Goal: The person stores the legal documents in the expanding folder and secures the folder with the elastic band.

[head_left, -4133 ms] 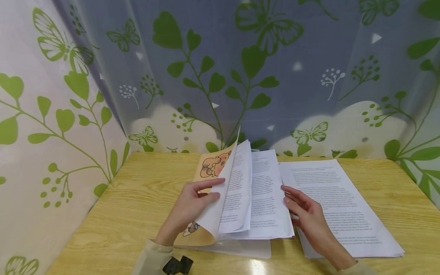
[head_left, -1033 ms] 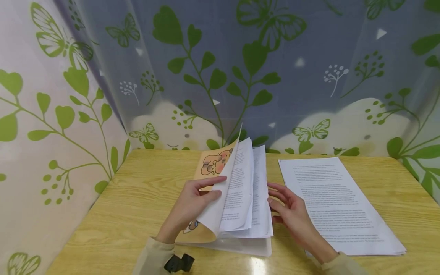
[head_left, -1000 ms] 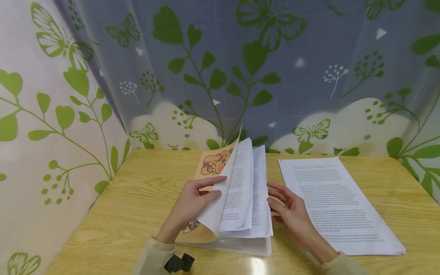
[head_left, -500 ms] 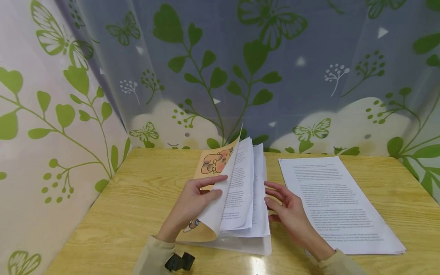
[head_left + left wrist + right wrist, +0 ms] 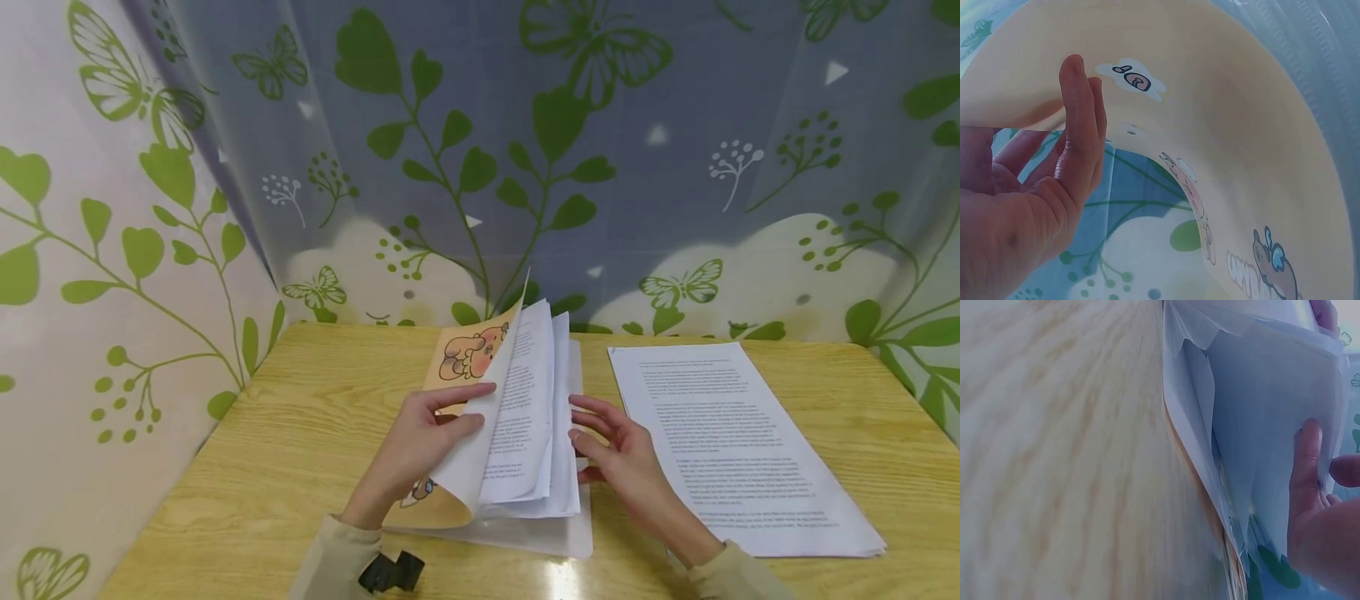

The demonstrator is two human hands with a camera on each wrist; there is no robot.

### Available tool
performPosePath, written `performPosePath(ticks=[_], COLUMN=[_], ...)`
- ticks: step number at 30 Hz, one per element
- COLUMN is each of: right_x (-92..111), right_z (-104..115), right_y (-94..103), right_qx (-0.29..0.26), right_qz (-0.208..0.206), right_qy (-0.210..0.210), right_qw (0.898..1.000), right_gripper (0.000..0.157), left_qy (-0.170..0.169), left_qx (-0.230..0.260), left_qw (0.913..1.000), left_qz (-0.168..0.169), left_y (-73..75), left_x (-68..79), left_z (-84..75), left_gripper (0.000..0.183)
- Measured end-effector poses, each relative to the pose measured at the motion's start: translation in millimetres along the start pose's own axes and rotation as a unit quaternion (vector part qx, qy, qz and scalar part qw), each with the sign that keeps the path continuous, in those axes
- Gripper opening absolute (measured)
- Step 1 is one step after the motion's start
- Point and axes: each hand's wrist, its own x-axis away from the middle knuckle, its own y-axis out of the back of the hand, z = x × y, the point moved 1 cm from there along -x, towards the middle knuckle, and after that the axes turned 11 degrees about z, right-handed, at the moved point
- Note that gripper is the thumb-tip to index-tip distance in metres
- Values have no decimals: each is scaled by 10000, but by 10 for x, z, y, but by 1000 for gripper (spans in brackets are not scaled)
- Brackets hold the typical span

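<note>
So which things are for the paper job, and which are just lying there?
Being used:
- cartoon cover, held by the left hand
- white pages, touched by the right hand
- clear sheet, beneath the pages

Probably just there:
- paper pile on the right, not held (might be needed too)
- patterned curtain behind the table

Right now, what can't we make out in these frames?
- Print on the separate stack: too small and blurred to read, head view.
- Middle of the cartoon cover: behind the left hand, head view.
- Most of the clear bottom sheet: under the pages, head view.
- Rest of the right hand: cut by the right edge, right wrist view.
</note>
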Motion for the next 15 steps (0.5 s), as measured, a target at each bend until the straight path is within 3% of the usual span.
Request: performPosePath(ticks=[15], right_x=[-38], right_z=[-10], right_y=[-35], right_qx=[59], right_qz=[43], right_qy=[-99], right_qw=[9999], right_gripper=[49], left_qy=[38], left_qx=[1], left_qw=[10000], left_qz=[-80], left_y=[5], left_x=[7], left_z=[-21], left_gripper=[40])
